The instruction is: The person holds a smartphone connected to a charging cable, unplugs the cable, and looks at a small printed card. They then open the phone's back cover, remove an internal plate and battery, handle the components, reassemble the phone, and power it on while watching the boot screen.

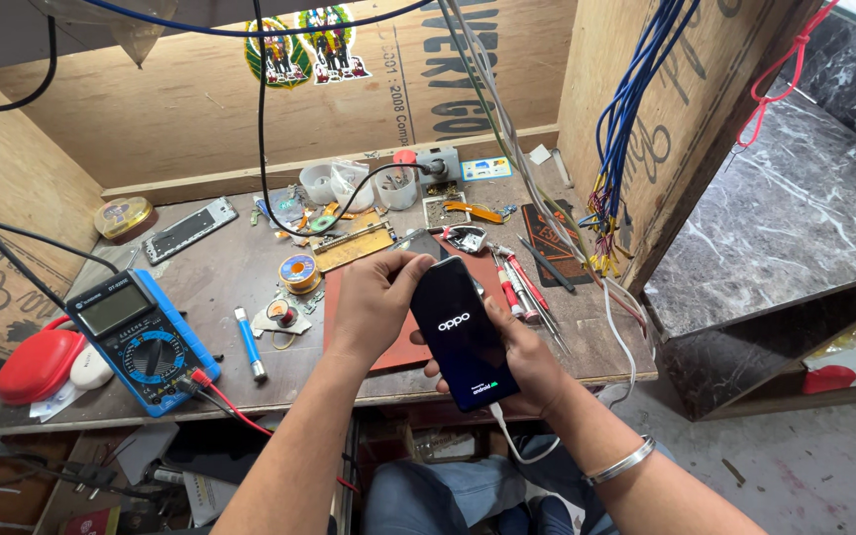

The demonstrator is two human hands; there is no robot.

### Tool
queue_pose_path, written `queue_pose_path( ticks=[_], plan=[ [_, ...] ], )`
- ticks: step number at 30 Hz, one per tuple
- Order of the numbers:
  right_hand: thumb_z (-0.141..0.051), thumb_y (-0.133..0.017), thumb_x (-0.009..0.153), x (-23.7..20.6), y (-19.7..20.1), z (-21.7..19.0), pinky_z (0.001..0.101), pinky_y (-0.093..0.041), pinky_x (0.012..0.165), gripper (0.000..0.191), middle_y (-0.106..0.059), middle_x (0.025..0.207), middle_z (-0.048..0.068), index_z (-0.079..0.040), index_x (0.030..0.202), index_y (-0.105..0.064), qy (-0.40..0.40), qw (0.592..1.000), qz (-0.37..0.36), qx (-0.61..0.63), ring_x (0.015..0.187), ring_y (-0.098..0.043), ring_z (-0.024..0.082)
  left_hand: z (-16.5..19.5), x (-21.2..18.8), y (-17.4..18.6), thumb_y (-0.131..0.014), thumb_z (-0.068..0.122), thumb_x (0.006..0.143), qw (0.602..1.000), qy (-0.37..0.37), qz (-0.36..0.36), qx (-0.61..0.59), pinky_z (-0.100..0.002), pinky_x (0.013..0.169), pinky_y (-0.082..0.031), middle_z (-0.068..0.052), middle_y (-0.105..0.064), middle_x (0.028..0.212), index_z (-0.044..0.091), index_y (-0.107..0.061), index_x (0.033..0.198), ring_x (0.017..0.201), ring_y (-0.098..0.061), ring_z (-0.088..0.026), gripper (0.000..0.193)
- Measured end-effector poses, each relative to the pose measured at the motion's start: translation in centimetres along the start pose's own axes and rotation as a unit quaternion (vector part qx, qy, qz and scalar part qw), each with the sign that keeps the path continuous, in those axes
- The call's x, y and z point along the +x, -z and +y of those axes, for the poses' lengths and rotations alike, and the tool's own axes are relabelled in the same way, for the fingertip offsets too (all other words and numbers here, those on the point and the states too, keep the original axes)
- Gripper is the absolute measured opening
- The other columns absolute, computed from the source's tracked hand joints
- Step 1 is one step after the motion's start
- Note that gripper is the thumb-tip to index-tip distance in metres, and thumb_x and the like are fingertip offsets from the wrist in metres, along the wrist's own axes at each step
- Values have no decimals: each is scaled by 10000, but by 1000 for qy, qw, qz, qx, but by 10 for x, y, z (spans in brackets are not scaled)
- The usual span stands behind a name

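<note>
Black smartphone [461, 335] held above front edge of wooden surface [240, 272], screen lit, white cable [507, 436] plugged into bottom end. Right hand [527, 372] cradles phone from beneath, fingers wrapped around lower body. Left hand [374, 302] closed on phone's top edge, fingertips pinching upper corner. Red mat [403, 347] lies under hands. Blue multimeter [141, 342] sits at left near front edge, red probe lead attached. Solder spool [299, 269] and blue-handled tool [250, 342] between multimeter and hands. Screwdrivers [527, 292] just right of phone.
</note>
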State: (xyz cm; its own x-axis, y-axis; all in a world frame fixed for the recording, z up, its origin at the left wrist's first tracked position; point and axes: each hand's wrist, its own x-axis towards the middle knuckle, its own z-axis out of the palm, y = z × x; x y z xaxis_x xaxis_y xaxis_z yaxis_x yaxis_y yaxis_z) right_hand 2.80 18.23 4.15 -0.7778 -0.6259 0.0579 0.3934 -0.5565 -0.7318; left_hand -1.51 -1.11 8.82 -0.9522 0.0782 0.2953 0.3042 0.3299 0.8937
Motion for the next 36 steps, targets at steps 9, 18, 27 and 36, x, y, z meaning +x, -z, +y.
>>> queue_pose_path(
  ticks=[9, 18, 27, 36],
  plan=[
    [-560, -358, 1032, -1, -4, -2, 417, -637, 791, 725, -636, 1310, 290, -24, 1516, -427, 15, 999, 10, -28, 980, -724, 284, -13, -2, 4, -658, 209, 983, 995, -17, -38, -90, -232, 658, -557, -38, -760, 855, -1, -767, 1078, 745, -675, -57, 255],
    [-535, -366, 1041, 0, -1, 1, 424, -637, 790, 702, -636, 1311, 286, -3, 1492, -450, -5, 1000, 3, 3, 976, -729, 283, -5, -1, -6, -773, 227, 923, 997, 33, 34, -59, -248, 568, -508, -57, -755, 746, -34, -768, 892, 643, -635, -79, 263],
    [-561, -312, 1033, 5, 10, 6, 434, -631, 802, 716, -654, 1320, 243, -17, 1462, -493, 7, 998, 50, 27, 1002, -728, 300, -29, -9, -9, -676, 87, 948, 965, 50, -70, -249, -251, 652, -510, -55, -699, 998, 21, -608, 1413, 827, -624, -67, 475],
    [-580, -253, 1026, 10, 15, 5, 419, -602, 877, 766, -713, 1241, 179, 23, 1373, -573, 43, 988, 133, 71, 1028, -729, 287, -57, -48, -31, -549, 142, 1012, 931, 77, -44, -355, -290, 750, -597, -70, -699, 1051, 19, -535, 1393, 846, -683, -115, 401]
  ],
)
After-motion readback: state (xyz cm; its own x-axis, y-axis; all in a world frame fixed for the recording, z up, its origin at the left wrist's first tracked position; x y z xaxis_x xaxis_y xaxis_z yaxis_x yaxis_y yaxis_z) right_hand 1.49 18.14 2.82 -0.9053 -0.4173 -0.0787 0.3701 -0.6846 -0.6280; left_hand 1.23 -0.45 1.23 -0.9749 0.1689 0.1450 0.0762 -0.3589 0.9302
